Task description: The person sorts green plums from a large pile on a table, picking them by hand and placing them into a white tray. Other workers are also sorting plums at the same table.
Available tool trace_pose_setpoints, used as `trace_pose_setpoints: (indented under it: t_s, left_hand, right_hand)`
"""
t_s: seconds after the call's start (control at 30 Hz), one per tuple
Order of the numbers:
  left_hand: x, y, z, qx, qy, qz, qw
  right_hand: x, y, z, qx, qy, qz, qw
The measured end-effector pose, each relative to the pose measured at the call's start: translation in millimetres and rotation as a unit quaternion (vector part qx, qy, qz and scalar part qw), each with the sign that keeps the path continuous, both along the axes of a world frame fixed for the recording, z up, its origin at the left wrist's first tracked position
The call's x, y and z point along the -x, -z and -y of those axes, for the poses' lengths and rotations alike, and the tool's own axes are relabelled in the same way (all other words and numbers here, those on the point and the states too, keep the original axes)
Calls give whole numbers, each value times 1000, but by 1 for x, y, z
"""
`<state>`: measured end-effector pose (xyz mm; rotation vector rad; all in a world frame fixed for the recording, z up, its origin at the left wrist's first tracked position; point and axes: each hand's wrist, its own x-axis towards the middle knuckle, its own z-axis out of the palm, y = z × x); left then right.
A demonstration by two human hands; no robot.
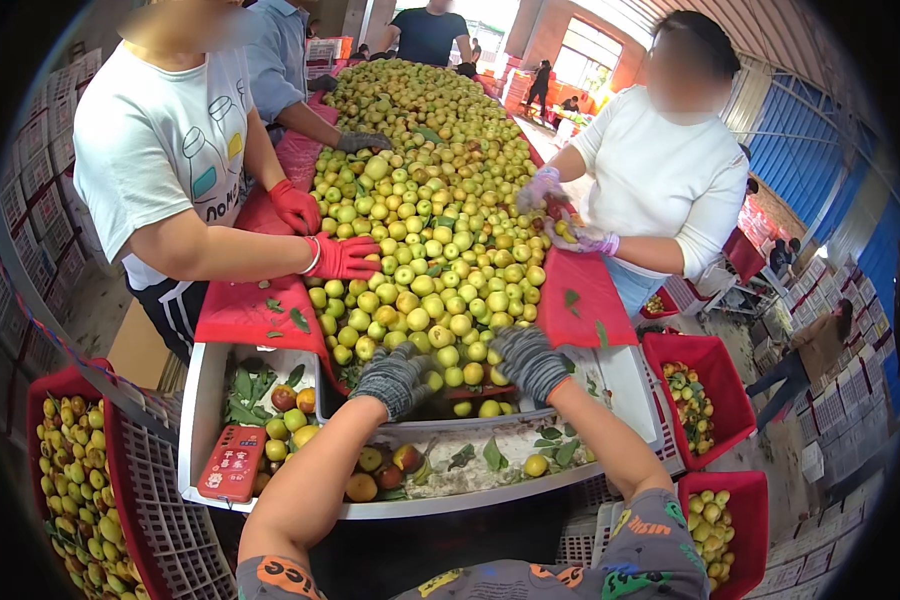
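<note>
A long heap of small yellow-green fruits, perhaps jujubes (435, 247), covers a table lined with red cloth (581, 300). My left hand (395, 381), in a grey knit glove, rests at the near edge of the heap, its fingers spread against the fruits. My right hand (531, 365), gloved alike, touches the fruits at the heap's near right corner, its fingers apart and slightly bent. Whether either palm covers a fruit is hidden. Between my hands a few fruits lie at the table's near lip. Below my forearms, a white tray rim (450, 508) borders loose leaves and some browned fruits.
A phone in a red case (231, 463) lies at the tray's left. Co-workers' gloved hands touch the heap at left (341, 257) and right (585, 238). Red-lined crates of fruit stand at left (139, 480) and right (742, 375), (754, 517).
</note>
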<state>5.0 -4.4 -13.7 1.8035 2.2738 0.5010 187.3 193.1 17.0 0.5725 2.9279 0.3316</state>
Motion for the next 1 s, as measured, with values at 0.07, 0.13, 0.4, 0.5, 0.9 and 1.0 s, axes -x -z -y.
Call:
trace_pose_setpoints:
  t_s: [0.07, 0.13, 0.4, 0.5, 0.9, 1.0]
  left_hand:
    - [6, 9, -8, -9, 90, -5, 996]
    - [1, 11, -12, -32, 156, -3, 987]
    - [-16, -21, -14, -221, 115, 108, 962]
    - [8, 0, -8, -256, 4, 24, 966]
    - [12, -2, 6, -40, 43, 4, 998]
    - [-26, -14, -14, -46, 200, 93, 974]
  right_hand:
    - [-10, 7, -24, -10, -7, -97, 995]
    - [-8, 5, -29, 11, 12, -147, 989]
    - [94, 43, -13, -11, 13, -152, 988]
    - [92, 37, 33, 112, -38, -147, 982]
    - [16, 12, 43, 124, -18, -41, 991]
    - [-24, 31, 14, 151, -157, -4, 976]
